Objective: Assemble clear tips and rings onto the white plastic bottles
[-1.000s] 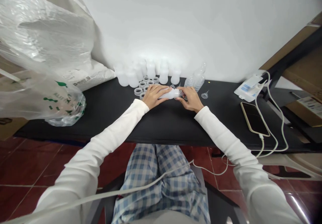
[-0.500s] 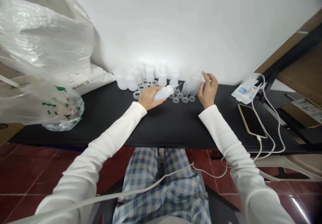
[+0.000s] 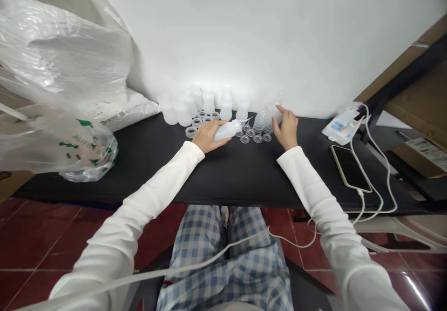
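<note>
A translucent white squeeze bottle (image 3: 225, 131) with a thin pointed nozzle lies tilted in my left hand (image 3: 208, 137), its tip to the right. My left fingers wrap around its body above the black table. My right hand (image 3: 287, 127) has its thumb and fingers at a stack of clear plastic caps (image 3: 272, 115) by the wall; the exact grip is partly hidden. Beside it stands another stack of clear pieces (image 3: 259, 121). Several small clear discs (image 3: 245, 139) lie in front. White rings (image 3: 191, 131) lie left of the held bottle, before several upright white bottles (image 3: 226, 104).
A large white plastic sack (image 3: 63, 45) and a clear bag with green print (image 3: 87, 148) occupy the left side. On the right lie a phone (image 3: 351, 168) with a charging cable, a white-and-blue packet (image 3: 340, 125) and a cardboard box (image 3: 419, 159).
My right hand has moved slightly left and down along the stack of clear caps, from near its pointed top. My left hand keeps the bottle in nearly the same place.
</note>
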`<control>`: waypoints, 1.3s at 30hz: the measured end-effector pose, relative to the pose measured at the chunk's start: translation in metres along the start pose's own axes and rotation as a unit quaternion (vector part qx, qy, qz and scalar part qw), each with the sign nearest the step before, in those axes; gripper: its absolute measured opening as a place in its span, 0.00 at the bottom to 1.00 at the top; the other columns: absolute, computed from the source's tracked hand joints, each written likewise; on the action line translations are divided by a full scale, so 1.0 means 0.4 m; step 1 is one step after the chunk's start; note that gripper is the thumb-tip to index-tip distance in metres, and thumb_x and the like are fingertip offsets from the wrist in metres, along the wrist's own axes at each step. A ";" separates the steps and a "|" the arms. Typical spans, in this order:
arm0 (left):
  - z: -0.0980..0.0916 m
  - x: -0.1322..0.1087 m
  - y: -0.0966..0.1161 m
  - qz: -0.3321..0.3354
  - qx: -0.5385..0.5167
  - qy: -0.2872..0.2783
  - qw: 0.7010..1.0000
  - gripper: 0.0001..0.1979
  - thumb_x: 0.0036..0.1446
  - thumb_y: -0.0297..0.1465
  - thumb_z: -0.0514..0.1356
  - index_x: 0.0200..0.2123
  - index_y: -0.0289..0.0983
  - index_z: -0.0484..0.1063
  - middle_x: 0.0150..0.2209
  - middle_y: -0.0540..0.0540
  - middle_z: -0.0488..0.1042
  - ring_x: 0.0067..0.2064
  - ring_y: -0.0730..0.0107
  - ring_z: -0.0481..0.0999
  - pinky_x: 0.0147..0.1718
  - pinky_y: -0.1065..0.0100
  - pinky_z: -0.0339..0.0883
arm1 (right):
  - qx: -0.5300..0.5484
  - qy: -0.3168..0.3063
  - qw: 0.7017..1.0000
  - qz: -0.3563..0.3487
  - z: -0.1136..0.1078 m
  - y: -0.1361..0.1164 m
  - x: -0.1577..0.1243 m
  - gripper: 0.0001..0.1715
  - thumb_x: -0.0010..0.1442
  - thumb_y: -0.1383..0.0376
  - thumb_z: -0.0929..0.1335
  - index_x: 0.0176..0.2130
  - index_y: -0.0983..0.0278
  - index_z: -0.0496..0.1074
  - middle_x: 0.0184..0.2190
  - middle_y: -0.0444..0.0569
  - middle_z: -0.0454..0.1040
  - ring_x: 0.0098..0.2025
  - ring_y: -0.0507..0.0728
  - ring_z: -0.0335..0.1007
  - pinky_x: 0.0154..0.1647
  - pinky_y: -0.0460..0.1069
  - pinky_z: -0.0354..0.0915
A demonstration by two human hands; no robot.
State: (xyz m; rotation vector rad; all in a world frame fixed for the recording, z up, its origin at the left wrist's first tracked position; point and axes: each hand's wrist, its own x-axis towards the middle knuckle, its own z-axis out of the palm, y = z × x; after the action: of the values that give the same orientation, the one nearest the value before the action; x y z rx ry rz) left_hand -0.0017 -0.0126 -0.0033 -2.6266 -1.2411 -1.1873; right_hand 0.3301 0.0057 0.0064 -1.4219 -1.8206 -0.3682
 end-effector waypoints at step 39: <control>0.012 0.017 0.053 -0.140 -0.341 -0.137 0.920 0.35 0.50 0.55 0.67 0.54 0.36 0.78 0.51 0.40 0.81 0.50 0.53 0.81 0.51 0.56 0.76 | 0.320 -0.137 0.937 0.017 0.000 -0.230 -0.038 0.25 0.66 0.41 0.63 0.43 0.58 0.71 0.37 0.49 0.76 0.36 0.59 0.74 0.41 0.57 0.74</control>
State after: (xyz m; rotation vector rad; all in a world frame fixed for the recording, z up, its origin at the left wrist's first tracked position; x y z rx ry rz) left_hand 0.0182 -0.0212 0.0040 -3.2839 -1.5098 -1.5795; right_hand 0.2468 -0.0355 0.0165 -1.0667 -1.8837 0.4371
